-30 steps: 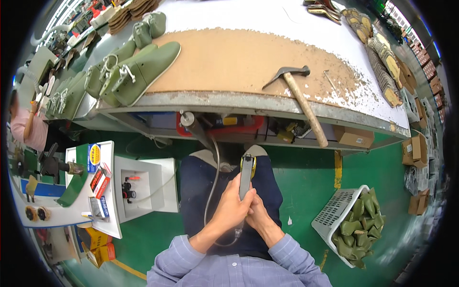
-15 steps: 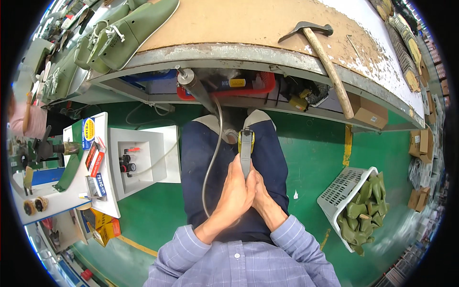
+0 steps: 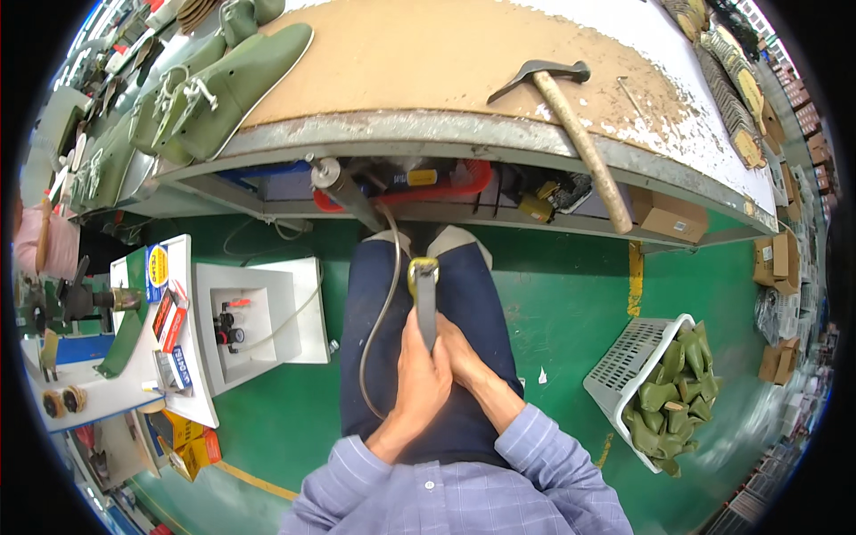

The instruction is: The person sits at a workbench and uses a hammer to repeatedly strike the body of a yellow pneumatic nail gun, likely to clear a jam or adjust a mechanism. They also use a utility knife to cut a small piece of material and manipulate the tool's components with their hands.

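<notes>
Both hands are together over my lap, around a grey-and-yellow tool that looks like a staple gun (image 3: pixel 426 303). My left hand (image 3: pixel 423 373) wraps its lower part, with the fingers closed. My right hand (image 3: pixel 462 351) is pressed against it from the other side, its fingers partly hidden. The yellow end points away from me, toward the bench. A grey hose (image 3: pixel 390 303) curves from the bench down to my left wrist, where its end is lost from sight. Beyond my knees a metal cylinder (image 3: pixel 332 181) sticks out from beneath the benchtop.
A hammer (image 3: pixel 571 120) lies on the worn workbench (image 3: pixel 401 71), its handle overhanging the front edge. Green shoe lasts (image 3: pixel 234 89) stand at the bench's left. On the floor at right, a white basket (image 3: pixel 615 357) holds more. Small boxes (image 3: pixel 169 316) sit on a white stand at left.
The staple gun has tilted, with its yellow end swinging left and toward me, and my hands have shifted slightly left with it. The whole view has turned a little.
</notes>
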Demonstrator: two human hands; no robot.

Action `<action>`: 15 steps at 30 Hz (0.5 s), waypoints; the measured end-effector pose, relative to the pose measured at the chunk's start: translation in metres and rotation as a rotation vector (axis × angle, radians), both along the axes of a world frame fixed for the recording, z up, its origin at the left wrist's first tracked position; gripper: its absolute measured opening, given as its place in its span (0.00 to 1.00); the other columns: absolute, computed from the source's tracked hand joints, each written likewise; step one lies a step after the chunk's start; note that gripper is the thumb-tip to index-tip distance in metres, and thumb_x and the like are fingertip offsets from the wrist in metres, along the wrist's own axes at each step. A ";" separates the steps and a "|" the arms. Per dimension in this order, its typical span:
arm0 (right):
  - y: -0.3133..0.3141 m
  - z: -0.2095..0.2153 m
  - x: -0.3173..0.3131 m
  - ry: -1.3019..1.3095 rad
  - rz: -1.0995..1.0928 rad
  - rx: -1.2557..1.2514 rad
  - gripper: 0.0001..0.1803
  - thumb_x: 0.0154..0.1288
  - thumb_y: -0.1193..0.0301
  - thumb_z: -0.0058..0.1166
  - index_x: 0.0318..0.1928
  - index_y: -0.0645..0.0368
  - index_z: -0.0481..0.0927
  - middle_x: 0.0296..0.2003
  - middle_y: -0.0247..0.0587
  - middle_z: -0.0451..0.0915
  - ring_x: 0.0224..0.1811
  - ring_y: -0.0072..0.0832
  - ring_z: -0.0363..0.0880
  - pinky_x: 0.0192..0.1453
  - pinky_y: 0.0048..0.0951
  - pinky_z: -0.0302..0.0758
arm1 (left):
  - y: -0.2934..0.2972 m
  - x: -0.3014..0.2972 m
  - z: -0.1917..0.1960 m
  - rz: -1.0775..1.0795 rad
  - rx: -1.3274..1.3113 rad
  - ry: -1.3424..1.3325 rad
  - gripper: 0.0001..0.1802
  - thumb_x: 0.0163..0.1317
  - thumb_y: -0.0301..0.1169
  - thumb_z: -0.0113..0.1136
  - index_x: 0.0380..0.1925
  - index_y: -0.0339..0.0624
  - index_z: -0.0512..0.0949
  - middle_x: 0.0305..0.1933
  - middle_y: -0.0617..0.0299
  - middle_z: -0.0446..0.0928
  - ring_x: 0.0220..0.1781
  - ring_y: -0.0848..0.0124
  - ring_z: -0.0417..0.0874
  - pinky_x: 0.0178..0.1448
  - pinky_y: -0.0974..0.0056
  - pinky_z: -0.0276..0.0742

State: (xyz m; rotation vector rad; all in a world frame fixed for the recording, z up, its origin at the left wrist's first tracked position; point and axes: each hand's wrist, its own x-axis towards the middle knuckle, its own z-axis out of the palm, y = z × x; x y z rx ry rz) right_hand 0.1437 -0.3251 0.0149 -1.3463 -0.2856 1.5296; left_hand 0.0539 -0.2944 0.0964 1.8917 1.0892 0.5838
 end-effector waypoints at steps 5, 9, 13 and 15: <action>-0.033 0.055 0.048 -0.620 -0.011 0.039 0.15 0.78 0.66 0.48 0.52 0.64 0.81 0.41 0.40 0.84 0.42 0.23 0.82 0.44 0.28 0.79 | -0.032 -0.009 -0.022 0.068 -0.190 -0.002 0.34 0.68 0.20 0.51 0.74 0.34 0.55 0.60 0.44 0.75 0.46 0.60 0.84 0.52 0.60 0.80; 0.010 -0.009 0.132 -0.659 -0.385 -0.122 0.16 0.77 0.64 0.49 0.50 0.64 0.81 0.36 0.38 0.85 0.35 0.24 0.83 0.39 0.26 0.78 | -0.025 -0.005 -0.001 0.093 -0.485 0.022 0.36 0.68 0.21 0.51 0.74 0.33 0.52 0.59 0.46 0.76 0.43 0.66 0.84 0.50 0.61 0.80; 0.075 -0.124 0.189 -1.113 -0.185 -0.345 0.25 0.72 0.52 0.52 0.52 0.63 0.80 0.44 0.55 0.84 0.45 0.50 0.83 0.50 0.46 0.79 | -0.014 -0.006 0.008 0.090 -0.613 -0.010 0.35 0.68 0.22 0.52 0.74 0.33 0.53 0.59 0.46 0.76 0.44 0.66 0.85 0.51 0.61 0.81; 0.101 -0.158 0.197 -1.279 -0.208 -0.464 0.28 0.70 0.49 0.52 0.54 0.62 0.80 0.48 0.62 0.82 0.52 0.60 0.80 0.56 0.53 0.77 | -0.010 -0.004 0.009 0.041 -0.585 -0.008 0.37 0.68 0.21 0.51 0.76 0.33 0.50 0.59 0.49 0.76 0.38 0.71 0.83 0.44 0.66 0.81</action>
